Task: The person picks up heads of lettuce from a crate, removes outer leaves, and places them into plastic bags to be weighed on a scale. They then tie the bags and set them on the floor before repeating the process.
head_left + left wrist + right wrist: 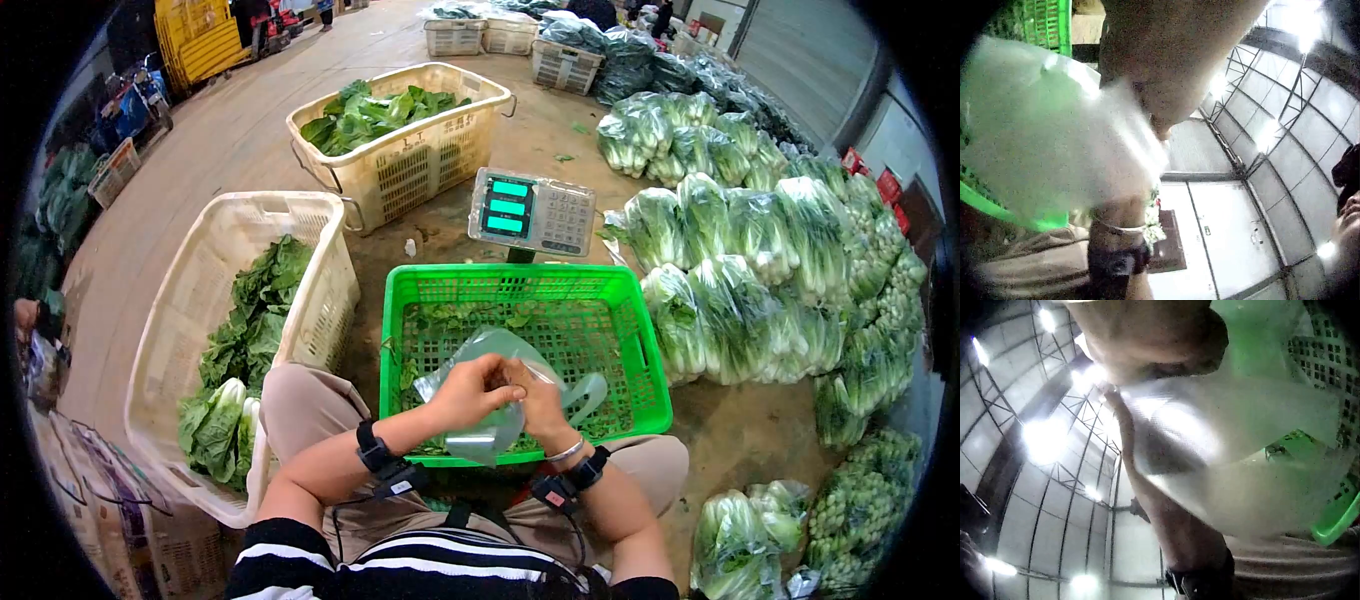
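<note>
My left hand (468, 392) and right hand (543, 402) meet over the near half of a green plastic crate (654, 372). Between them they pinch a clear plastic bag (508, 348), fingertips close together at its edge. The bag hangs loose on both sides of the hands, and its film fills much of the left wrist view, where the bag (1041, 144) looks milky. In the right wrist view the bag (1235, 481) spreads below the fingers. Leaf scraps (450, 318) lie on the crate's slatted floor.
A digital scale display (535, 213) stands behind the green crate. To the left, a white crate (165, 300) holds leafy heads (225, 430); another white crate (430, 155) with greens (385, 115) sits farther back. Bagged vegetables (740, 310) pile up on the right.
</note>
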Demonstrator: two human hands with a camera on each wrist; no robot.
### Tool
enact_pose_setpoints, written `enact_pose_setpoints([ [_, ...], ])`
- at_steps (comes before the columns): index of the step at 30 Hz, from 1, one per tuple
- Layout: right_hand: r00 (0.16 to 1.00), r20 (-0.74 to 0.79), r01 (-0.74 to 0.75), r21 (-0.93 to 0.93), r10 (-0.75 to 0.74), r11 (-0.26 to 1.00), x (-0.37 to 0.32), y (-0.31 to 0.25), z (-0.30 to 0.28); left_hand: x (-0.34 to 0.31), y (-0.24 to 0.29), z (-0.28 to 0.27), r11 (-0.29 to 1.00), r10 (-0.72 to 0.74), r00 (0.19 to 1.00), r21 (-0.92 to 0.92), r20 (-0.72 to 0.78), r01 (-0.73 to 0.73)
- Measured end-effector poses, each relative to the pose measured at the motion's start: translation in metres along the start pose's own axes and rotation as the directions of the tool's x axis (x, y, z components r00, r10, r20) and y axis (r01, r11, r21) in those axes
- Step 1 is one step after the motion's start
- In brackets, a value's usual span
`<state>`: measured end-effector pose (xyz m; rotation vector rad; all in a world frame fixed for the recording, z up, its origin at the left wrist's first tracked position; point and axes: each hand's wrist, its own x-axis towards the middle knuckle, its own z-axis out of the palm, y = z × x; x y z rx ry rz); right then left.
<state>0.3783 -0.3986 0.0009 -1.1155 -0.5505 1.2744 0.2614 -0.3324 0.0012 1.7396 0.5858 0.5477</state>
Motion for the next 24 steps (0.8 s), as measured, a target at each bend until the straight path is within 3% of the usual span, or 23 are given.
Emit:
enact_pose_setpoints([
  [1,1.000,0.001,-0.001,0.003,0.001,1.000,0.004,0.008,-0.008,0.000,0.003,-0.003,1.000,-0.002,1.000,0.002,0.000,0.002],
  [3,0.999,0.041,-0.005,-0.135,0.011,0.991,0.012,0.023,-0.024,0.003,0.009,-0.011,0.943,-0.132,0.968,-0.273,0.212,0.188],
  [4,1.000,0.016,0.010,-0.261,-0.006,0.965,0.010,0.024,-0.027,0.004,0.012,-0.014,0.934,-0.148,0.958,-0.283,0.244,0.216],
  [8,0.992,0.072,0.116,-0.288,-0.100,0.950,-0.004,0.003,-0.013,0.000,0.007,-0.015,0.927,-0.058,0.975,-0.351,0.217,0.133],
  [9,0.988,0.087,0.151,-0.394,-0.126,0.907,-0.009,-0.003,-0.011,-0.002,0.013,-0.016,0.924,-0.054,0.974,-0.358,0.220,0.132],
  [10,0.983,0.105,0.185,-0.492,-0.153,0.851,-0.010,-0.006,-0.011,-0.003,0.018,-0.020,0.938,-0.044,0.978,-0.329,0.204,0.111],
  [14,0.971,0.201,0.217,-0.498,-0.132,0.839,-0.006,-0.008,-0.016,-0.001,0.016,-0.033,0.956,-0.055,0.983,-0.273,0.176,0.103],
  [16,0.950,0.208,0.301,-0.426,-0.232,0.853,-0.002,-0.005,-0.023,-0.003,0.022,-0.040,0.977,-0.109,0.989,-0.171,0.105,0.125],
  [19,0.954,0.211,0.271,-0.307,-0.212,0.912,0.001,-0.007,-0.014,-0.002,0.020,-0.040,0.987,-0.094,0.995,-0.133,0.017,0.095],
  [20,0.935,0.282,0.303,-0.328,-0.214,0.895,0.004,-0.004,-0.018,-0.002,0.018,-0.036,0.986,-0.100,0.995,-0.132,0.000,0.099],
  [21,0.938,0.270,0.301,-0.329,-0.216,0.895,0.004,0.000,-0.020,-0.002,0.018,-0.034,0.986,-0.100,0.995,-0.133,0.012,0.101],
  [23,0.913,0.330,0.389,-0.537,-0.238,0.748,0.000,0.010,-0.020,-0.009,0.033,-0.029,0.982,-0.128,0.980,0.158,0.153,0.103],
  [24,0.925,0.296,0.370,-0.545,-0.240,0.752,-0.008,0.012,-0.027,-0.007,0.032,-0.021,0.983,-0.131,0.974,0.151,0.187,0.103],
])
